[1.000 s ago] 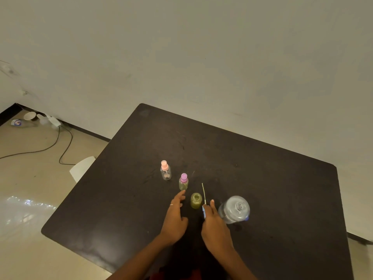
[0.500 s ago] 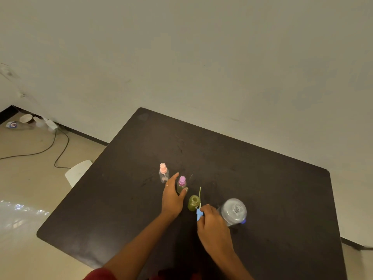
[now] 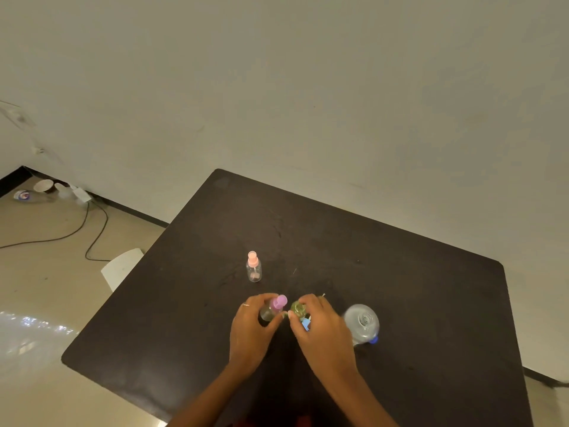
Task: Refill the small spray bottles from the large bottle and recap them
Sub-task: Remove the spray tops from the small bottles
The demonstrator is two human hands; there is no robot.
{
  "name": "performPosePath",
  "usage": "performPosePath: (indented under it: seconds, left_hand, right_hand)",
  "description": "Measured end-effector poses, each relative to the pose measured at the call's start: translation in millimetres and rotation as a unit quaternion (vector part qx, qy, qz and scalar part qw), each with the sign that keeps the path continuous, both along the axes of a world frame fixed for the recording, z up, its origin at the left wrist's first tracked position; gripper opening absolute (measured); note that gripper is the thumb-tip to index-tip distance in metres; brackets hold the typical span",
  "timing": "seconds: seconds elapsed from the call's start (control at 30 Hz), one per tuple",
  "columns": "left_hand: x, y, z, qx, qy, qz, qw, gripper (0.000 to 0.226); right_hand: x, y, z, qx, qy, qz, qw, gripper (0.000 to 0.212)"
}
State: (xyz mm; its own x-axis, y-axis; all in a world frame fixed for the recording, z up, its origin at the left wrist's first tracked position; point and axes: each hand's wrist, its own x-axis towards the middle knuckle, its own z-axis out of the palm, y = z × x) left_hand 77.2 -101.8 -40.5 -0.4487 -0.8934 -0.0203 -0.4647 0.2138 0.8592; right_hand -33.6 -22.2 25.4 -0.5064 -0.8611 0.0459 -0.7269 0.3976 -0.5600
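Left hand (image 3: 251,329) now gripping the purple-capped spray bottle (image 3: 274,308) it only reached toward before, bottle drawn nearer the person and tilted, right hand (image 3: 320,326) moved forward over the open green bottle (image 3: 298,309), blue spray cap (image 3: 305,324) held in its palm.

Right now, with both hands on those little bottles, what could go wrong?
The green bottle looks uncapped, and the right hand holds it along with a blue spray cap; a bump could spill it. The left hand grips the purple-capped bottle right beside it, so the two may knock together. The large bottle stands near the right wrist and might be tipped by a careless move.
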Motion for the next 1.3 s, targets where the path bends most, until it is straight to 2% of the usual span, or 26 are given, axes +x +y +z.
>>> performPosePath:
  seconds: [0.07, 0.2, 0.33, 0.4, 0.57, 0.67, 0.8, 0.83, 0.93, 0.97, 1.07, 1.1, 1.17, 1.23, 1.3]
  left_hand:
    - [10, 7, 6, -0.033, -0.006, -0.023, 0.999, 0.022]
    - [23, 15, 7, -0.091, -0.037, -0.058, 0.994, 0.033]
    - [27, 16, 12, -0.078, -0.029, -0.064, 0.994, 0.035]
    - [29, 15, 13, -0.065, -0.024, -0.077, 0.995, 0.033]
    - [32, 14, 13, -0.058, -0.027, -0.112, 0.992, 0.032]
    - [32, 15, 16, -0.047, -0.013, -0.11, 0.993, 0.037]
    - [31, 16, 18, -0.054, -0.011, -0.112, 0.992, 0.032]
    - [32, 16, 17, -0.054, -0.013, -0.111, 0.992, 0.031]
    - [34, 17, 16, -0.04, -0.01, -0.094, 0.995, 0.034]
    - [34, 16, 16, -0.043, -0.007, -0.094, 0.995, 0.035]
    - [34, 16, 19, -0.06, -0.009, -0.101, 0.993, 0.034]
    - [34, 16, 19, -0.058, -0.012, -0.1, 0.993, 0.034]
    - [34, 17, 18, -0.045, -0.011, -0.096, 0.994, 0.036]
    - [35, 19, 18, -0.043, -0.006, -0.096, 0.994, 0.036]
    - [35, 19, 20, -0.048, 0.001, -0.097, 0.994, 0.035]
  right_hand:
    - [4, -4, 2, 0.052, -0.022, 0.025, 0.998, 0.03]
    - [15, -9, 7, 0.117, -0.022, 0.067, 0.991, 0.029]
    - [17, -8, 9, 0.113, -0.024, 0.088, 0.989, 0.019]
    - [16, -7, 9, 0.107, -0.014, 0.13, 0.986, 0.012]
    - [10, -4, 11, 0.081, 0.006, 0.197, 0.977, 0.028]
    - [11, -2, 15, 0.094, -0.024, 0.169, 0.981, 0.046]
    - [13, 0, 19, 0.097, 0.021, 0.16, 0.982, 0.013]
    - [14, 1, 18, 0.09, 0.02, 0.174, 0.98, 0.014]
    - [16, 2, 14, 0.09, 0.006, 0.18, 0.979, 0.034]
    - [17, 1, 16, 0.093, -0.006, 0.159, 0.983, 0.034]
    - [16, 1, 17, 0.099, 0.002, 0.136, 0.986, 0.016]
    - [16, 1, 18, 0.1, 0.008, 0.147, 0.984, 0.016]
    - [16, 1, 18, 0.096, 0.003, 0.166, 0.981, 0.029]
    - [17, 1, 18, 0.105, -0.02, 0.145, 0.984, 0.036]
    - [18, 1, 18, 0.11, -0.03, 0.119, 0.986, 0.024]
